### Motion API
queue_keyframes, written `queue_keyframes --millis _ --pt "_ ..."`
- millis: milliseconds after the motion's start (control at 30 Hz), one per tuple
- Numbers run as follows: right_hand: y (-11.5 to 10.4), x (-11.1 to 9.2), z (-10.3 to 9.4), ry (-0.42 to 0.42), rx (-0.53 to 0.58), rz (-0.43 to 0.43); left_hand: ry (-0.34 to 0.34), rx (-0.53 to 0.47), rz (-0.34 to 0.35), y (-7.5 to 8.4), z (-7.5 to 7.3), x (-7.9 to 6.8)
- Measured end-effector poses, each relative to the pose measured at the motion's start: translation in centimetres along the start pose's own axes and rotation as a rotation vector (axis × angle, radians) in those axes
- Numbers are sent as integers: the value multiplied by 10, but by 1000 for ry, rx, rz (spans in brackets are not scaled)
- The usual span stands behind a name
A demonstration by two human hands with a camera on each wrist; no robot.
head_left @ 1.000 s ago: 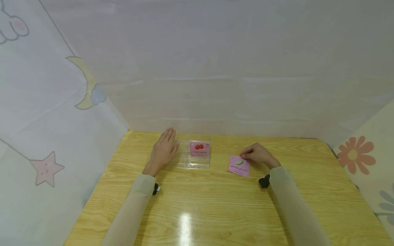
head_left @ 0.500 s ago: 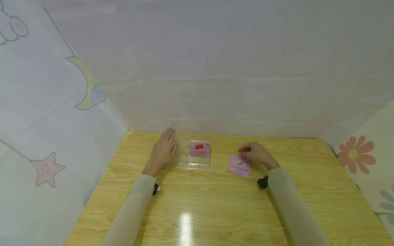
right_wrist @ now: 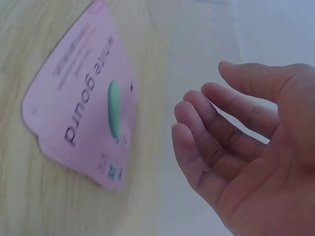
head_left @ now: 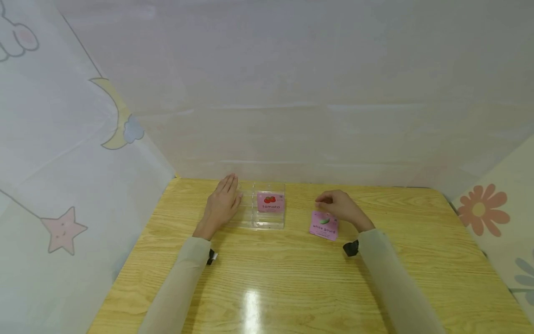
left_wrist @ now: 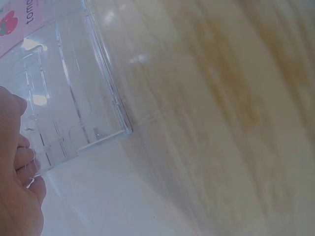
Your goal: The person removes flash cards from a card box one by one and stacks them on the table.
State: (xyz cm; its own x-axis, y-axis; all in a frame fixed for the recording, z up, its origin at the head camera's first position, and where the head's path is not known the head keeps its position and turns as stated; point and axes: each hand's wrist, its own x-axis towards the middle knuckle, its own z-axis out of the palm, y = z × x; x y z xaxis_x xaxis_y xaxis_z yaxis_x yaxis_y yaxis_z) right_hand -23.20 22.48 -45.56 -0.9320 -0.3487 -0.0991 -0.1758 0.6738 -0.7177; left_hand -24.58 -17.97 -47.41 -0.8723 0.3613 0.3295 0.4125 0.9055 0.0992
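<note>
In the head view my left hand grips the left side of a clear plastic compartment tray. Its thumb and fingertips lie at the edge of that tray in the left wrist view; part of the grip is hidden. A pink tomato card lies in the tray's right half. Right of the tray, a small stack of pink cards lies on the table, a white gourd card on top. Just above this stack hovers my right hand, fingers loosely curved, holding nothing and apart from the cards.
The wooden table meets a pale cloth wall right behind the tray. Printed cloth panels stand at the left and right sides. A dark band is on the right wrist.
My right hand has let go of the white gourd card's upper edge and moved slightly left and up. The left hand, the tray and the tomato card have stayed in place.
</note>
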Motion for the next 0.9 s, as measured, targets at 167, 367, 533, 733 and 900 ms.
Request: queue_keyframes --millis 167,367,533,733,900 --pt "-18 -1 7 17 -17 -43 -5 -8 1 0 -2 -1" --pt "-44 -3 12 28 -30 -76 -2 -2 3 0 -1 -1" --pt "-59 -2 15 29 -48 -122 -16 -7 -2 0 -2 0" --pt "-70 -2 18 41 -58 -158 -13 -6 0 1 -1 0" --pt "-78 -2 24 51 -67 -156 -17 -1 -7 0 -1 0"
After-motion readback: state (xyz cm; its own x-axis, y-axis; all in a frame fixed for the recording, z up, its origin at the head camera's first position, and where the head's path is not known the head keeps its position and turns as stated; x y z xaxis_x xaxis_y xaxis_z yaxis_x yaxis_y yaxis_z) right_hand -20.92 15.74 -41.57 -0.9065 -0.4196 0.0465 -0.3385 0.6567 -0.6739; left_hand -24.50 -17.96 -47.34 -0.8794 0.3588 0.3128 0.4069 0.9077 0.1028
